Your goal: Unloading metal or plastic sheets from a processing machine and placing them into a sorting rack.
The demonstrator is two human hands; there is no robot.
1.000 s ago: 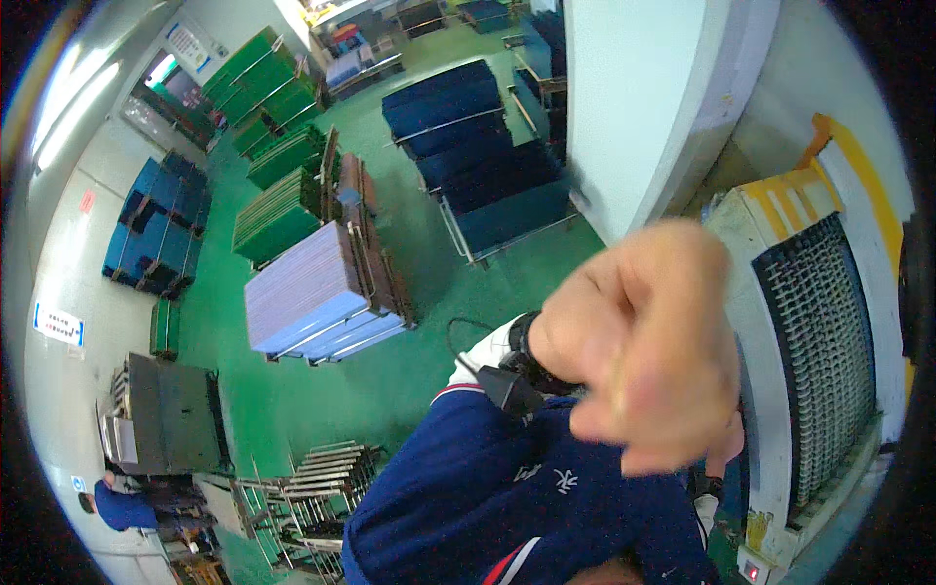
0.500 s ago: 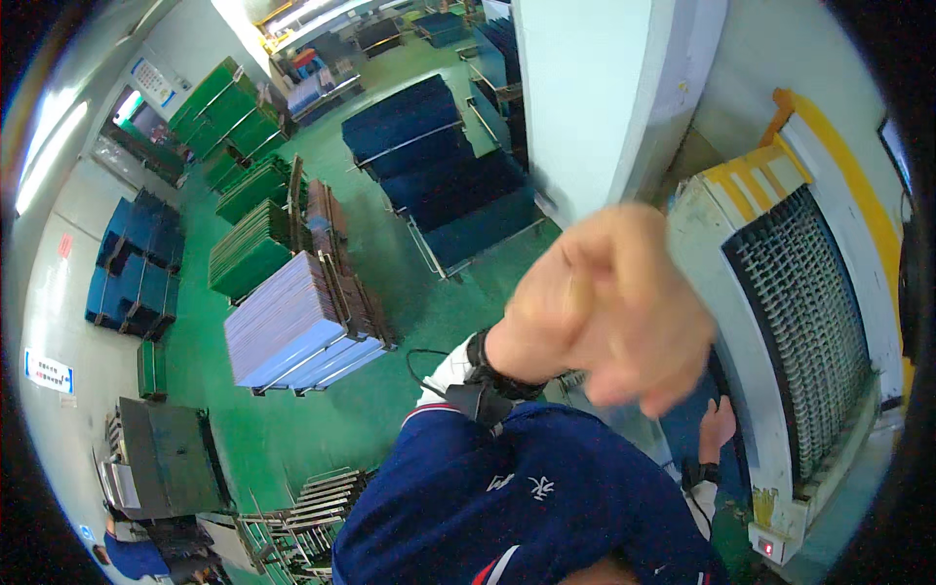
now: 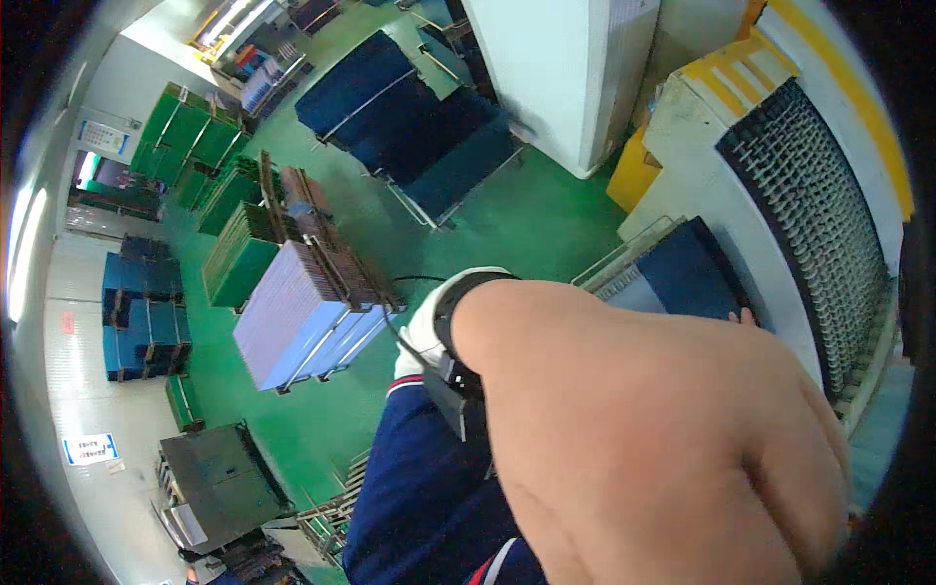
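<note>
Very close to the view, my left hand fills the lower right with its back showing. Its fingers bend away out of sight, so their pose and anything in them are hidden. A dark strap circles that wrist, with a black cable running from it. Beyond the hand, fingertips of my right hand show, slightly apart, lying at the edge of a dark blue panel. The rest of that hand is covered by my left hand. The panel sits at a wire rack beside a pale machine.
The machine has a curved bed of small metal rollers. A white pillar stands ahead. Racks of dark blue panels, lavender panels and green panels stand on the green floor. A grey cabinet is at lower left.
My left hand has come much closer to the view and lower, turning its back to it. It now covers most of my right hand and forearm. The view has shifted, showing more of the rack.
</note>
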